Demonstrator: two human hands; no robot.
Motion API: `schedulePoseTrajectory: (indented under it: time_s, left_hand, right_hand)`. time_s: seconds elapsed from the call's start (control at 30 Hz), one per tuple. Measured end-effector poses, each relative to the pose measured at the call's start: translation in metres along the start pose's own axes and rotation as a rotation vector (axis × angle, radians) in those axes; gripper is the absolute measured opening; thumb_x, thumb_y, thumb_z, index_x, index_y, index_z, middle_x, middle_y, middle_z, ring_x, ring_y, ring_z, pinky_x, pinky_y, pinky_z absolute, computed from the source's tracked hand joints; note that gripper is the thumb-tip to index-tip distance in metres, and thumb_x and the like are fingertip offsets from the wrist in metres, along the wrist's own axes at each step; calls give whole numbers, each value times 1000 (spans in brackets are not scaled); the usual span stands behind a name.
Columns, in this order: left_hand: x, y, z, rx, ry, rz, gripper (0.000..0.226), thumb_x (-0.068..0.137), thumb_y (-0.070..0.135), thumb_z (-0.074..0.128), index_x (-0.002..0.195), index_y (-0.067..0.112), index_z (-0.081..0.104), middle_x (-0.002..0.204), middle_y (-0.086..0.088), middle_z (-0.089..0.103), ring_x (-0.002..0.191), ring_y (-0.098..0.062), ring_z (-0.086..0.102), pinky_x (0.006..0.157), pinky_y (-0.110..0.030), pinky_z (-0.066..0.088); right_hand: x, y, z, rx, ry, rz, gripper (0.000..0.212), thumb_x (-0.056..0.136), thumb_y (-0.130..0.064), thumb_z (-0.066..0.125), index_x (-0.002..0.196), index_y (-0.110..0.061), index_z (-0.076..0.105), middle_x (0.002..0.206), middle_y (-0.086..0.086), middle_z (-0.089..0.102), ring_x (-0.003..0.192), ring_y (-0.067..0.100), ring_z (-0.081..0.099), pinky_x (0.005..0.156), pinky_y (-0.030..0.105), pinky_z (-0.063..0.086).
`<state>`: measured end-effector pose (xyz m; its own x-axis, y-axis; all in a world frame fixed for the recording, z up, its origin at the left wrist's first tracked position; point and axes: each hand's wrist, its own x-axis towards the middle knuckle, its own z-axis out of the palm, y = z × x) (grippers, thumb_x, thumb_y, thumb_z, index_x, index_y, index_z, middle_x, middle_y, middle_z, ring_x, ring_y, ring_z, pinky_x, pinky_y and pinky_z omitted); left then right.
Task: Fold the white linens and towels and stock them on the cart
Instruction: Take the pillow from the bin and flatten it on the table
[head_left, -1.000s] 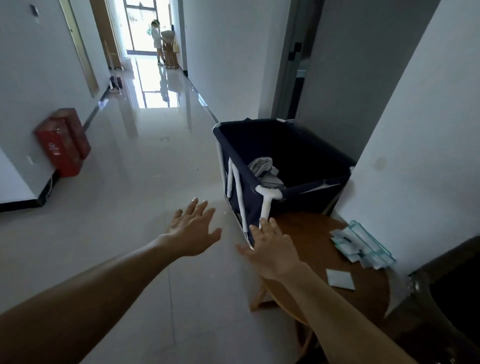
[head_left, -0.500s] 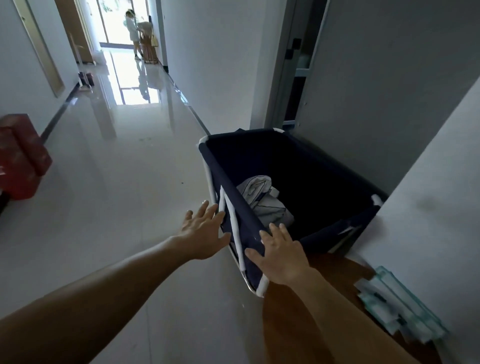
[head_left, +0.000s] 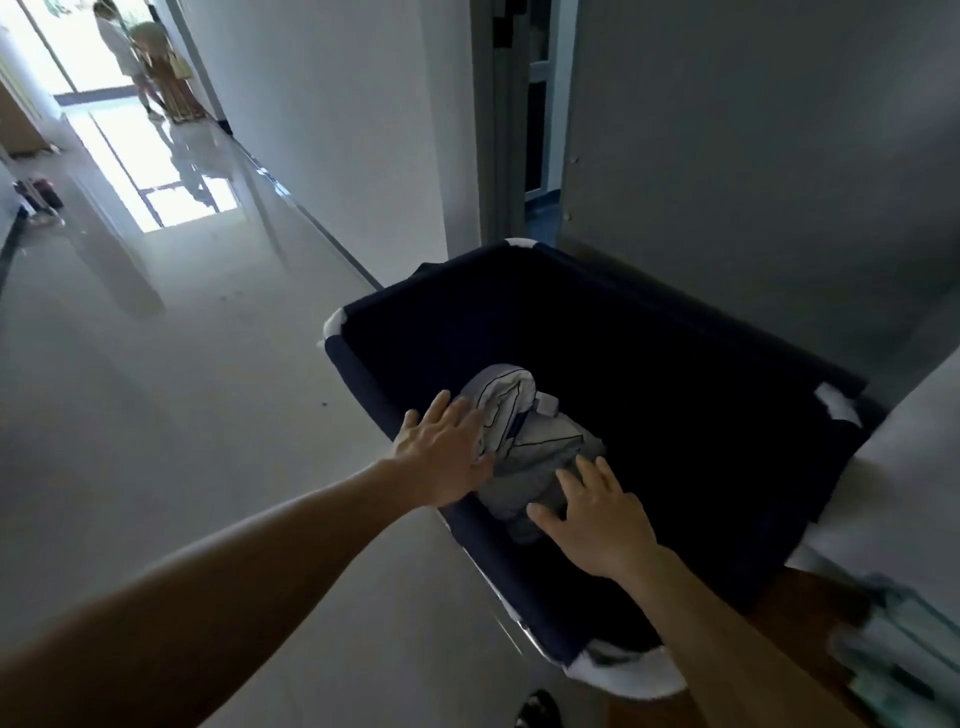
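White linens (head_left: 519, 441) under spread hands (head_left: 524, 488)

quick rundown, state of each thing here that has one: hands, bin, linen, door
left hand: open, fingers spread, over the bin's near rim beside the linen
right hand: open, fingers spread, over the linen, not gripping
laundry bin: open-topped, nearly empty
bundle of linen: crumpled, unfolded, inside the bin
door: open

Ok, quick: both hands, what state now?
Left hand: open, fingers spread, over the bundled linen.
Right hand: open, holding nothing, at the linen's near end.
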<state>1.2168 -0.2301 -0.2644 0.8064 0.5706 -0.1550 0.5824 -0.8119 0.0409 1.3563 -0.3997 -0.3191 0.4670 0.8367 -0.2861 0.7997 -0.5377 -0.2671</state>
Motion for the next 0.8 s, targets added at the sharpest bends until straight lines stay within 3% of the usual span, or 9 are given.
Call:
schedulePoseTrajectory:
  time_s: [0.33,0.47,0.63,0.8]
  left_hand:
    - [197,-57,13,-5,-196,32,82,92,62,39,156,18,12,164,0,11,152,-27,-2,119,-48,14]
    - [278,-83,44,0,-256,99,76,92,63,38,151,17,22,158,-1,25,148,-25,13,114,-47,24]
    - [385,-114,98,18,-360,235,74,93,59,41,149,14,23,155,-5,28,145,-26,21,113,-48,27]
    - [449,-139,153,-81,-513,230,84,96,56,44,156,10,8,162,-9,15,149,-27,15,118,-47,22]
  right_hand:
    - [175,29,-22,66,-65,145,89,88,-78,26,156,-21,16,166,2,2,152,25,-6,114,54,22]
    - [232,34,-15,151,-114,254,86,91,-74,30,157,-20,14,166,3,-2,152,25,-6,116,54,21]
    - [313,34,22,253,-161,441,82,93,-69,36,156,-21,15,166,2,2,152,25,0,116,53,23]
    - [392,25,76,423,-205,557,91,87,-73,41,157,-21,14,165,1,9,151,25,8,117,48,24]
